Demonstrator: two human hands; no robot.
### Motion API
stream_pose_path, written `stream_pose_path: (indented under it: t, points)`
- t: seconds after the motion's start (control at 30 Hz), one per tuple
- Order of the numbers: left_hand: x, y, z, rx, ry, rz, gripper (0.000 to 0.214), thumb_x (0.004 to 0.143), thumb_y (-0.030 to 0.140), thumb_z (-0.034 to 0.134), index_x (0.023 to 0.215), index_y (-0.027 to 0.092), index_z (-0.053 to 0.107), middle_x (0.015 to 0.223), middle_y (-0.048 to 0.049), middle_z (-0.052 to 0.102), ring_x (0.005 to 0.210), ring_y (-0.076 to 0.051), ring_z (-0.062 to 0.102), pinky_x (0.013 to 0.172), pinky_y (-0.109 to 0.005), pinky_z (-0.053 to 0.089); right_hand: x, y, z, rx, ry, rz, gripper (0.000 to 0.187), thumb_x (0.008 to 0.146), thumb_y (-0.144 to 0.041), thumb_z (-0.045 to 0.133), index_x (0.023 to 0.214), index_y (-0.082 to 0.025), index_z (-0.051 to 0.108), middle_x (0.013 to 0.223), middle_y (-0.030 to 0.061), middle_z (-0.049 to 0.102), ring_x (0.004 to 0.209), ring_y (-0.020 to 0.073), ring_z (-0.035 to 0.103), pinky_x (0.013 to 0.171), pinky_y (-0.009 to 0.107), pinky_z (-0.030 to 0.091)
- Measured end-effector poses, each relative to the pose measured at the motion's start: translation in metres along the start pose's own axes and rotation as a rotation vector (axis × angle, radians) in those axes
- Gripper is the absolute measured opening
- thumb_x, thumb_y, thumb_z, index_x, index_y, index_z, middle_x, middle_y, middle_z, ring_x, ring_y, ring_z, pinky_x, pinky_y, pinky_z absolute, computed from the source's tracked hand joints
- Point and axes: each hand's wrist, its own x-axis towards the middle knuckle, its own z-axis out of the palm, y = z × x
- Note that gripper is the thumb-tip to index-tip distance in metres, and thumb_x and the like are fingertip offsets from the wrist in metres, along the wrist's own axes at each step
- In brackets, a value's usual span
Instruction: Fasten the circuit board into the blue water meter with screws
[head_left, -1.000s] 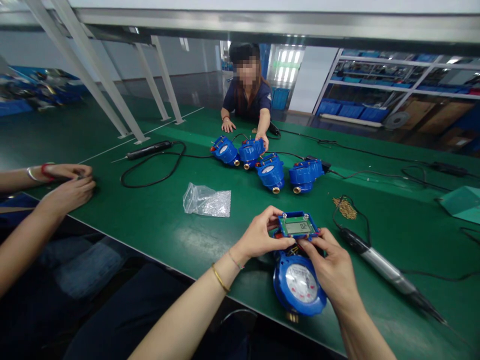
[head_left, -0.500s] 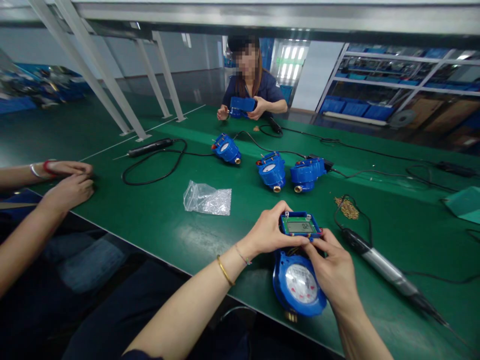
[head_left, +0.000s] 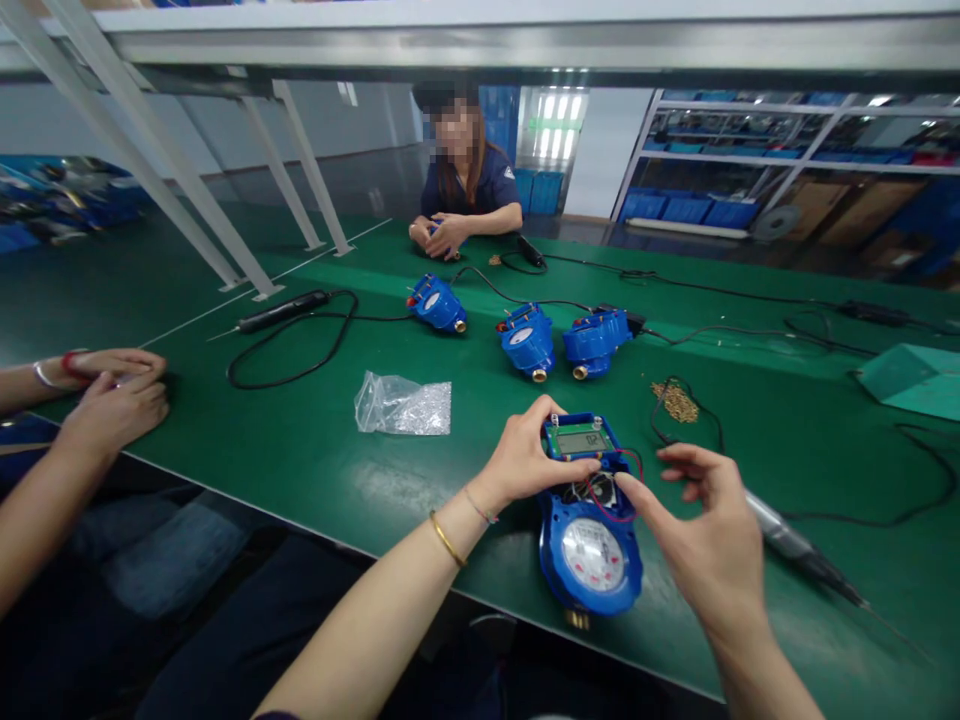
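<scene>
Here, the meter [head_left: 592, 555] lay near the bench's [head_left: 300, 475] front edge, brass fitting [head_left: 577, 620] toward it. Left hand [head_left: 517, 458] pinched the display [head_left: 581, 440], thumb along its lower rim; right hand [head_left: 716, 535] spread, thumb near the loose wires [head_left: 637, 465]. Meter probably stiff, fairly heavy, smooth; best taken by its blue sides. Display likely light, board fragile: rim only. Wires easily snagged. Driver [head_left: 802, 555] crowded the right; bare bench ran between left hand and bag [head_left: 405, 405].

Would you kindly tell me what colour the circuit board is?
The circuit board is green, seen best in the head view.
</scene>
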Motion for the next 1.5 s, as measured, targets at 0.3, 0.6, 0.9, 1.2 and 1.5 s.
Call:
stream_pose_path:
  t: [0.3,0.6,0.9,1.2,1.5]
  points:
    - [0.004,-0.01,-0.001,-0.128,-0.054,-0.004,0.057,0.061,0.046,0.095,0.097,0.019,0.059,0.088,0.0023,0.065,0.08,-0.014,0.059,0.072,-0.026,0.044,0.025,0.004,0.012,0.112,-0.427,-0.067,0.056,0.083,-0.078,0.071,0.081,-0.021,0.073,0.087,0.0057,0.064,0.083,0.0238,0.061,0.074,0.038,0.047]
    - [-0.012,-0.006,0.004,-0.034,-0.036,0.169,0.058,0.063,0.039,0.095,0.108,0.02,0.064,0.108,-0.0062,0.077,0.104,-0.024,0.074,0.09,-0.031,0.055,0.049,0.042,0.024,0.001,-0.611,-0.356,0.033,0.092,-0.046,0.07,0.07,-0.021,0.066,0.072,0.0015,0.063,0.071,0.0187,0.058,0.068,0.033,0.036]
    - [-0.018,-0.006,0.004,-0.006,-0.015,0.293,0.055,0.069,0.037,0.094,0.113,0.02,0.064,0.114,-0.0072,0.08,0.113,-0.025,0.077,0.125,-0.044,0.046,0.044,-0.006,-0.035,0.274,-0.677,0.073,0.034,0.075,-0.047,0.086,0.096,-0.022,0.076,0.103,0.0016,0.065,0.056,0.0079,0.039,0.05,0.027,0.033]
    - [-0.019,-0.009,0.008,0.056,-0.032,0.314,0.057,0.07,0.039,0.093,0.117,0.02,0.067,0.118,-0.0076,0.081,0.119,-0.027,0.076,0.127,-0.047,0.045,0.075,-0.009,-0.036,0.316,-0.977,0.096,0.052,0.089,-0.068,0.067,0.078,-0.018,0.066,0.069,0.0012,0.059,0.062,0.0136,0.048,0.056,0.027,0.038]
    - [-0.019,-0.011,0.008,0.065,-0.022,0.398,0.057,0.072,0.04,0.092,0.121,0.022,0.069,0.115,-0.0055,0.081,0.111,-0.026,0.078,0.127,-0.051,0.045,0.075,-0.001,-0.034,0.377,-1.044,0.145,0.064,0.087,-0.079,0.07,0.079,-0.016,0.063,0.07,0.0011,0.055,0.062,0.0113,0.046,0.055,0.025,0.038]
